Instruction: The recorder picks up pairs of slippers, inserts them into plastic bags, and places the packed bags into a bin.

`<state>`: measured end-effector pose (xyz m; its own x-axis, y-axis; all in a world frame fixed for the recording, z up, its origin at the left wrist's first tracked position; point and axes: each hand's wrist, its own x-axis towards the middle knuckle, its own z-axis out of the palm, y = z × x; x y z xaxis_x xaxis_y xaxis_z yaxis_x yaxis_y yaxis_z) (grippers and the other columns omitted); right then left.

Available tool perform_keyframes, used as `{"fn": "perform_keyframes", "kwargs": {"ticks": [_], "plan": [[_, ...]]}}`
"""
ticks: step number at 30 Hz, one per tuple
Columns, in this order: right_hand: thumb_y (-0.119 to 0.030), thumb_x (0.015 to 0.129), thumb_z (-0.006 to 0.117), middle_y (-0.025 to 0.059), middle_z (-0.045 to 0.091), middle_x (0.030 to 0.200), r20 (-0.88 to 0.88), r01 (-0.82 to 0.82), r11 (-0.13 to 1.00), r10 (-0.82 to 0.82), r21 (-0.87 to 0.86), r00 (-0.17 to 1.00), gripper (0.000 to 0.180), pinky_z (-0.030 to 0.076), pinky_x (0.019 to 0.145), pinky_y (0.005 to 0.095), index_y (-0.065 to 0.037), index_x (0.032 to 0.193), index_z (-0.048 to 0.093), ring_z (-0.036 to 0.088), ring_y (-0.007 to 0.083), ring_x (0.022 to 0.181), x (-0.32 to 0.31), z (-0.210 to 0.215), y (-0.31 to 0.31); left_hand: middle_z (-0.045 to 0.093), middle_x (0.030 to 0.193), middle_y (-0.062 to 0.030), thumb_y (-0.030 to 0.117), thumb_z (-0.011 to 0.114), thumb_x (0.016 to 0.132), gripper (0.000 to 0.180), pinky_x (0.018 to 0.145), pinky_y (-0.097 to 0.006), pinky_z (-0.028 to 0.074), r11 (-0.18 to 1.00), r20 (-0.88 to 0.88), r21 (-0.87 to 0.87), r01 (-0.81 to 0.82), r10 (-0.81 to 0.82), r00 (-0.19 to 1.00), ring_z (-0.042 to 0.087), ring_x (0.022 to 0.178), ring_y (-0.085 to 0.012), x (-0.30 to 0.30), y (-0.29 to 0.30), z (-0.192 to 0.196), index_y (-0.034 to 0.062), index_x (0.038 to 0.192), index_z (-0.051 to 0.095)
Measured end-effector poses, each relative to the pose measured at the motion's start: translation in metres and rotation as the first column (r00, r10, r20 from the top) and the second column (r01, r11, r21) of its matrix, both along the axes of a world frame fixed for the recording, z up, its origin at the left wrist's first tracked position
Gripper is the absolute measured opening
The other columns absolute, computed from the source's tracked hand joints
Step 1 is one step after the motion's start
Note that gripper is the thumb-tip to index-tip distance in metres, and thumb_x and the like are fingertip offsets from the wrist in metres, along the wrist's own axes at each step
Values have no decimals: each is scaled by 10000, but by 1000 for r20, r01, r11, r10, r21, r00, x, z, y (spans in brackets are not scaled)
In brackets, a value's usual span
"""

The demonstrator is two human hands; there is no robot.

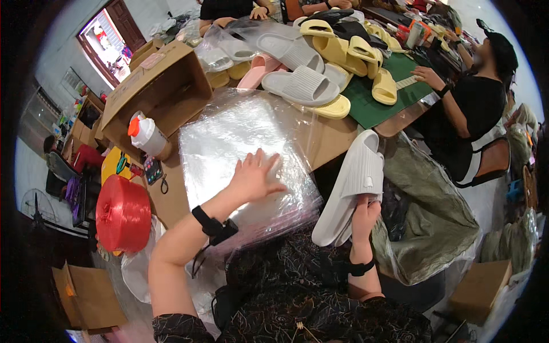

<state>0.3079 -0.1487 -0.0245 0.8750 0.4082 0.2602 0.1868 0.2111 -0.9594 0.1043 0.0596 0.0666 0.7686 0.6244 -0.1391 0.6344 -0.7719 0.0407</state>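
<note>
My left hand (255, 178) lies with its fingers spread on a stack of clear plastic bags (226, 151) in front of me. To the right, my right hand (364, 220) grips a pair of white slide sandals (355, 174), held upright at the table's edge. Its fingers reach in under the ribbed strap, and part of the second sandal is hidden behind the first. Beyond the bags, grey slide sandals (301, 86) rest on top of yellow ones (334, 107), with a pink sandal (259, 71) beside them.
An open cardboard box (171, 77) lies on its side at the left, by a white bottle with an orange cap (147, 136). A red twine roll (123, 214) stands nearer. At the right, an open woven sack (432, 211) hangs below a green mat (394, 86), where a co-worker (472, 91) sits.
</note>
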Motion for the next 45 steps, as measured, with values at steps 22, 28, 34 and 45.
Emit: {"fn": "perform_keyframes", "kwargs": {"ticks": [22,28,34,45], "plan": [[-151,984,599,56,654,872,162,-61,998,62,-10,985,257,442,661,302,100,1022,637,563,127,759,-26,13,1,617,1145,-127,374,729,828,358,936,-518,438,991,423,66,-117,78,903,532,1101,-376,-32,-23,-45,223,1152,719],[-131,984,585,10,591,784,89,-63,998,63,0,994,224,389,599,286,87,967,637,492,93,691,-20,11,-3,712,1062,-125,238,663,919,223,847,-387,526,912,518,-391,-127,332,788,672,924,-292,-24,-1,0,67,1031,754],[-121,997,570,42,615,950,131,-110,994,112,-21,985,224,427,700,269,82,1088,596,542,102,805,-18,9,-12,688,1237,-109,65,677,886,120,941,-350,496,873,736,-467,142,294,610,653,1090,-274,-67,9,68,56,965,767],[-140,997,580,10,573,791,180,-15,999,9,30,984,196,367,573,255,42,924,573,474,68,664,-23,27,-3,542,1433,-99,66,658,831,198,1154,-476,322,996,471,-6,93,-80,879,428,1380,-353,-194,-39,-12,148,987,748]]}}
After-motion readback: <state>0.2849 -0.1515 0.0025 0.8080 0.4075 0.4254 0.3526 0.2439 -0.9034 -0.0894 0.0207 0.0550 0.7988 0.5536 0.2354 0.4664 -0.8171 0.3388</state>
